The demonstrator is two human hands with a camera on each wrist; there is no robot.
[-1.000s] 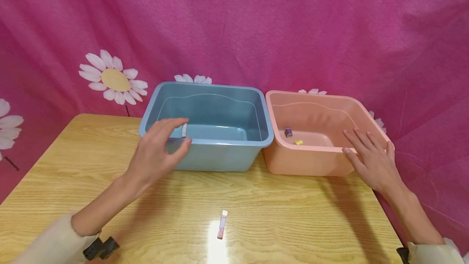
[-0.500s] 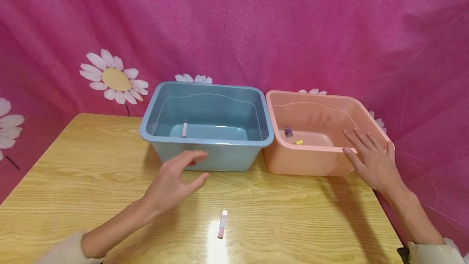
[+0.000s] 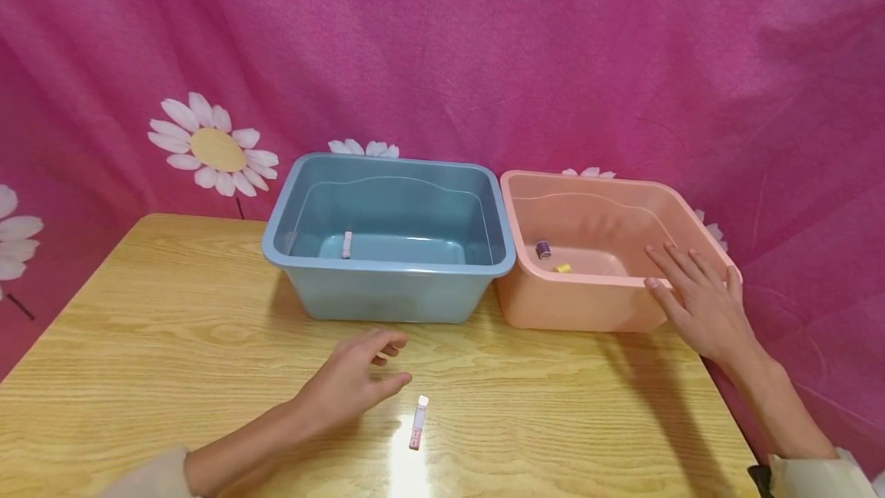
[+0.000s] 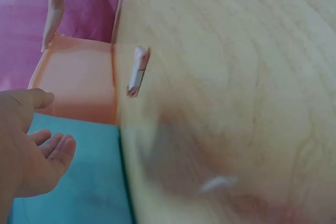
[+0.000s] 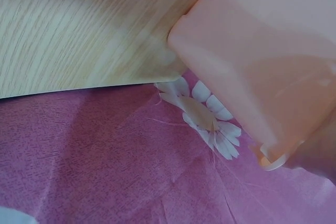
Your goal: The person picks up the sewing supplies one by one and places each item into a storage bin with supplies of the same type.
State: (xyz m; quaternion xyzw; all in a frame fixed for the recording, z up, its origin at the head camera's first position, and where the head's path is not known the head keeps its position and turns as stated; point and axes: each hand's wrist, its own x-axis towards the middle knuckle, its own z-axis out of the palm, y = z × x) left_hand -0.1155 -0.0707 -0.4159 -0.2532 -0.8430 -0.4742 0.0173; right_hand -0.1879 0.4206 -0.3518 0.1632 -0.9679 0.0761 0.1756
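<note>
My left hand (image 3: 353, 379) hovers over the table, thumb and forefinger spread apart, holding nothing. Just to its right lies a slim stick-like piece (image 3: 418, 423), white at the far end and pink at the near end; the left wrist view shows the same small stick (image 4: 138, 72) beyond my fingers. My right hand (image 3: 708, 313) rests on the front right rim of the pink bin (image 3: 588, 306) with its fingers extended over the inside. In that bin lie a purple thread spool (image 3: 543, 250) and a small yellow spool (image 3: 562, 268).
A blue bin (image 3: 387, 294) stands left of the pink one, their rims touching. Inside it is a similar slim white piece (image 3: 347, 244). Behind the wooden table (image 3: 173, 344) hangs a magenta cloth (image 3: 442, 60) with daisies. The table's right edge runs below my right arm.
My left hand has come from above the blue bin's front rim toward the near right, down beside the slim stick on the table. The right hand has stayed on the pink bin.
</note>
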